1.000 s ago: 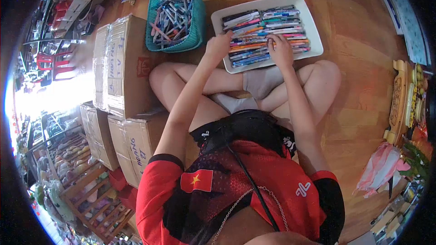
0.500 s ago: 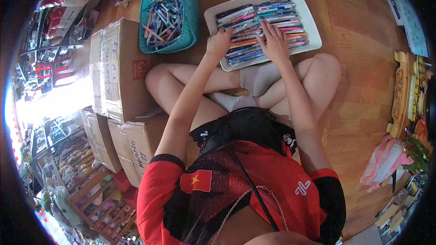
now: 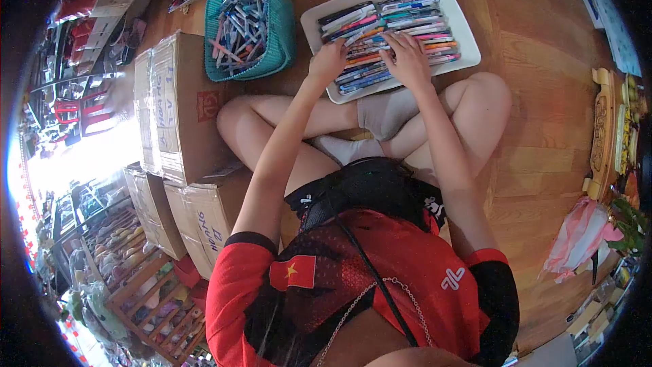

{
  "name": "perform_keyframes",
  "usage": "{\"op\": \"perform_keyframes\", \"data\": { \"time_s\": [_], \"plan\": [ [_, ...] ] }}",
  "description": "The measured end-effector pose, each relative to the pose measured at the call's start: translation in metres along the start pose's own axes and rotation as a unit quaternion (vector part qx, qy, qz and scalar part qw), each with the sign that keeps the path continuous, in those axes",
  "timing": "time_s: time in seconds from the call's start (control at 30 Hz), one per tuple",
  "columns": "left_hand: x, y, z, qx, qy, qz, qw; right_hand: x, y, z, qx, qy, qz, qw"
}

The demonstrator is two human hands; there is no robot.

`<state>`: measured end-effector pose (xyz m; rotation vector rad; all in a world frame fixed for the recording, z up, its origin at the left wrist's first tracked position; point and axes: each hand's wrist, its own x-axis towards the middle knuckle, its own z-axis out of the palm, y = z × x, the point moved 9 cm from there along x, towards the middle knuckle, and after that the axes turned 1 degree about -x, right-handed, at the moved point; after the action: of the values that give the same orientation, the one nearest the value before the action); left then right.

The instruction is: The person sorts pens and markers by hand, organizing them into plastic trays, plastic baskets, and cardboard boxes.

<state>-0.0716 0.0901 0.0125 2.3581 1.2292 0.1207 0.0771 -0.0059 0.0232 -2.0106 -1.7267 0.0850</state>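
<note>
Pens [image 3: 401,17] in many colours lie side by side in rows, filling a white tray [image 3: 463,26] that sits on the wooden floor [image 3: 536,129] at the far middle of the scene, just beyond the person's crossed legs. Lying parallel, they pack flat and show their colours.

Over the near half of the rows, the right hand [image 3: 409,61] lies palm down with its fingers slightly spread and resting across several barrels, as if to hold them level. The left hand [image 3: 328,61] is at the tray's near-left edge with its fingers curled under. I cannot tell whether it pinches a pen or only grips the rim. Grey-white socks [image 3: 384,112] show just near the tray, so it is within easy reach of both arms.

Left of the tray, close beside it, a teal basket [image 3: 285,34] holds a loose heap of more pens, tumbled at all angles. Further left stand cardboard boxes [image 3: 180,105] with handwritten marker lines and a red printed mark, too small to read with certainty. More boxes [image 3: 204,211] sit nearer, also with handwriting.

Nearest the camera is the red shirt [image 3: 407,265], bearing a red flag patch with a yellow star [image 3: 293,272] on the left and a white logo [image 3: 453,280] on the right. A pink bag [image 3: 574,234] lies at the near right.
</note>
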Motion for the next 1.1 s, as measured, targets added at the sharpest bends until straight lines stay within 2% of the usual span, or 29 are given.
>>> {"op": "perform_keyframes", "data": {
  "time_s": [0.13,0.23,0.33,0.43,0.53,0.73,0.97,1.1],
  "plan": [
    [-0.006,0.002,-0.004,0.014,-0.023,-0.027,0.999,0.0,-0.003,-0.007,-0.001,0.02,0.001,1.0],
    [-0.007,0.001,-0.008,-0.011,0.003,-0.007,1.0,0.001,-0.001,-0.014,0.016,0.049,0.017,0.999],
    [-0.003,0.003,-0.011,-0.014,0.013,0.02,1.0,0.0,0.004,-0.014,0.043,0.056,0.031,0.997],
    [0.005,0.003,-0.004,0.023,0.006,0.093,0.995,0.0,0.006,-0.012,0.056,0.056,0.034,0.996],
    [0.011,0.002,0.001,0.037,0.03,0.115,0.992,0.0,0.008,-0.012,0.054,0.056,0.047,0.996],
    [0.023,0.012,0.002,-0.077,0.072,0.173,0.979,-0.001,0.009,-0.012,0.03,0.063,0.044,0.997],
    [0.029,0.004,0.011,-0.082,0.097,0.142,0.982,-0.001,0.007,-0.016,0.026,0.083,0.044,0.995],
    [0.029,0.005,-0.004,-0.099,0.123,0.144,0.977,-0.001,0.006,-0.019,0.033,0.079,0.051,0.995]
  ]
}}
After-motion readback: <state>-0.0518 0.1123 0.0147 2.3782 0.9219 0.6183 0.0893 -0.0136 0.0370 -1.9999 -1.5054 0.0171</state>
